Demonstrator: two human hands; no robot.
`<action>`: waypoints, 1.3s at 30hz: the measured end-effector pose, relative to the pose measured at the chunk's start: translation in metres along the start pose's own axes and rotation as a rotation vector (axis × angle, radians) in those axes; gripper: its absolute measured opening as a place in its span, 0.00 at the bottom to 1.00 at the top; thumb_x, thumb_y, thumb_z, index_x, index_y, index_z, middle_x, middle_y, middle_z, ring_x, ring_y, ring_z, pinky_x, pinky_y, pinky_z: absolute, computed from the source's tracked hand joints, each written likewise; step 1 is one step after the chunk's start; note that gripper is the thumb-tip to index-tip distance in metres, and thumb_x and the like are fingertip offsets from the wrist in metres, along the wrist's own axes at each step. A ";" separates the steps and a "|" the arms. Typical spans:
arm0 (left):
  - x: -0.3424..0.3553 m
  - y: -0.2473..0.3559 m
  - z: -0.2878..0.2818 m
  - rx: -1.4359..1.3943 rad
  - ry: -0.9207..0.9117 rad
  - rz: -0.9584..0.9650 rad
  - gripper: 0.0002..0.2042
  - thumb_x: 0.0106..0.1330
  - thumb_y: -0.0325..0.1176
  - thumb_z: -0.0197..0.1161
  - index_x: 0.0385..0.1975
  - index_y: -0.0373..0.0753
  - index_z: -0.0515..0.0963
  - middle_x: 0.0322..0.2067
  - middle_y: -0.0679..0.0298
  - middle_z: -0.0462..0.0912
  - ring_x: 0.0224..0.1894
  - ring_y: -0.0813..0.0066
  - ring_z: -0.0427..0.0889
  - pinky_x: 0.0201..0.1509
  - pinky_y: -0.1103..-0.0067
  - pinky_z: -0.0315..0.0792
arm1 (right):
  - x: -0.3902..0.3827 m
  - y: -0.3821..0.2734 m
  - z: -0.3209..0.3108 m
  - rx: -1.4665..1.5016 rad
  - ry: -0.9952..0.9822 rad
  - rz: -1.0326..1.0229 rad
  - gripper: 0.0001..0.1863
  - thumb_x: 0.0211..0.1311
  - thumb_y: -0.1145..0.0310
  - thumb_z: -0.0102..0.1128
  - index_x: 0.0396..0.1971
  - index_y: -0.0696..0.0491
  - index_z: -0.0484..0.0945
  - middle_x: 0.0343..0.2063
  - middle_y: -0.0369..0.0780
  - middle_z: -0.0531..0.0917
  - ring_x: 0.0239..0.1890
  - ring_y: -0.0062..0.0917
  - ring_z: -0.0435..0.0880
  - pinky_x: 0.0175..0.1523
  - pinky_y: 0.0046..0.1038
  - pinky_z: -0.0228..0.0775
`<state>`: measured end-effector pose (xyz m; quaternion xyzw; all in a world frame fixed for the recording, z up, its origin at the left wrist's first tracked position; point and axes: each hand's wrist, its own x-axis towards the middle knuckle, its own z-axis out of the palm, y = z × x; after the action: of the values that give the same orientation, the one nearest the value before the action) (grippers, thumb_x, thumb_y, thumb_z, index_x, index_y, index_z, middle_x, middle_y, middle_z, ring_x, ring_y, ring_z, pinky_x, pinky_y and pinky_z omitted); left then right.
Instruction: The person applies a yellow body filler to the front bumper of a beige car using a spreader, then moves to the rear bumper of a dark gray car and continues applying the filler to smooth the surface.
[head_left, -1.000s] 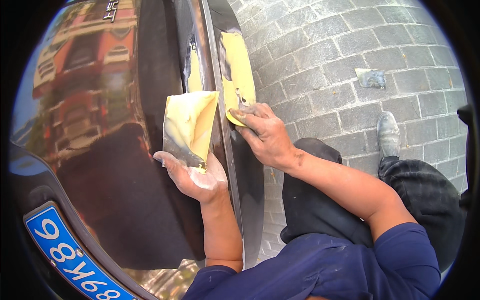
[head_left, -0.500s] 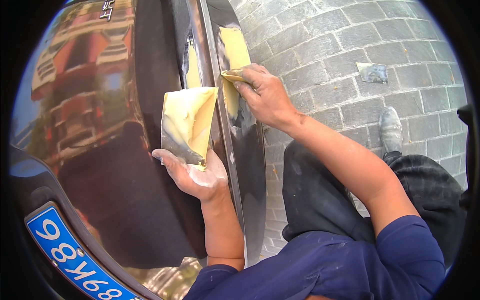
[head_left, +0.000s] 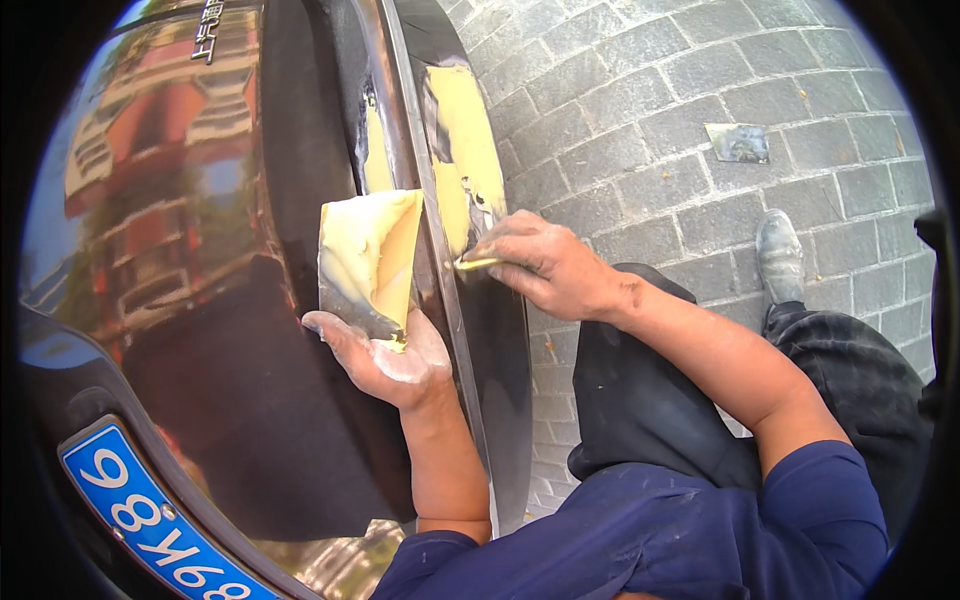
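My left hand [head_left: 392,368], powdered white, holds up a thin mixing board [head_left: 342,290] loaded with yellow body filler [head_left: 372,225]; most of its fingers are hidden beneath. Between the thumb and fingers of my right hand [head_left: 555,265] is a small putty spreader [head_left: 477,264] with yellow filler on it. The spreader is at the dark car panel [head_left: 495,370], just below a patch of yellow filler [head_left: 462,115]; whether it touches the surface I cannot tell. A narrower strip of filler [head_left: 377,155] lies across the panel gap, on the left side.
A glossy dark car body [head_left: 200,400] with a blue licence plate [head_left: 150,515] fills the left. Grey paving [head_left: 640,150] lies on the right, with a smeared flat sheet [head_left: 738,143] on it. My dusty shoe [head_left: 780,250] stands nearby.
My right hand has moved with the spreader down along the panel toward me, off the filler patch, which now shows more fully. My left hand and the board have shifted only slightly.
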<state>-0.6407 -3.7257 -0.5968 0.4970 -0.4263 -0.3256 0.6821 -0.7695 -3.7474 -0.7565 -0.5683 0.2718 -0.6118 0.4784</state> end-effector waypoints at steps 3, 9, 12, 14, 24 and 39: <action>0.000 0.000 -0.002 -0.007 0.009 0.003 0.34 0.85 0.59 0.50 0.71 0.31 0.72 0.71 0.56 0.77 0.74 0.55 0.74 0.81 0.58 0.64 | 0.021 0.016 -0.015 -0.076 0.104 0.146 0.15 0.72 0.73 0.63 0.55 0.53 0.88 0.48 0.46 0.87 0.53 0.43 0.85 0.61 0.41 0.78; 0.001 -0.001 -0.003 0.008 -0.012 0.020 0.34 0.85 0.59 0.50 0.71 0.32 0.73 0.71 0.56 0.77 0.74 0.58 0.74 0.81 0.59 0.63 | 0.066 0.035 -0.004 -0.237 0.216 0.104 0.15 0.76 0.70 0.62 0.57 0.53 0.88 0.47 0.45 0.87 0.55 0.42 0.84 0.62 0.39 0.76; 0.001 -0.001 -0.004 0.028 0.015 0.013 0.32 0.86 0.58 0.47 0.73 0.34 0.71 0.73 0.56 0.74 0.76 0.56 0.71 0.83 0.57 0.62 | 0.057 0.036 0.004 -0.222 0.194 0.076 0.16 0.73 0.74 0.65 0.57 0.53 0.88 0.50 0.45 0.87 0.57 0.43 0.83 0.63 0.39 0.76; 0.001 0.000 0.001 0.068 0.059 0.006 0.32 0.87 0.57 0.45 0.74 0.36 0.70 0.75 0.56 0.72 0.77 0.56 0.70 0.84 0.57 0.62 | 0.041 0.030 0.008 -0.223 0.149 0.053 0.16 0.71 0.75 0.66 0.56 0.53 0.88 0.50 0.45 0.87 0.57 0.43 0.83 0.63 0.39 0.77; 0.000 -0.002 -0.009 -0.019 0.034 0.026 0.31 0.85 0.58 0.52 0.71 0.34 0.74 0.70 0.60 0.77 0.74 0.61 0.74 0.80 0.62 0.63 | 0.003 0.013 -0.010 -0.147 0.008 0.241 0.16 0.72 0.73 0.63 0.57 0.55 0.87 0.49 0.48 0.87 0.52 0.45 0.87 0.60 0.38 0.78; 0.003 0.002 -0.008 0.003 0.021 -0.025 0.32 0.86 0.58 0.50 0.68 0.31 0.74 0.68 0.55 0.78 0.72 0.59 0.76 0.79 0.61 0.67 | 0.023 0.003 0.016 -0.190 0.046 0.235 0.17 0.73 0.71 0.65 0.58 0.57 0.88 0.42 0.45 0.86 0.48 0.37 0.85 0.55 0.35 0.77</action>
<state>-0.6328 -3.7244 -0.5954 0.5068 -0.4132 -0.3282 0.6817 -0.7511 -3.7662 -0.7462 -0.5610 0.4043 -0.5360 0.4843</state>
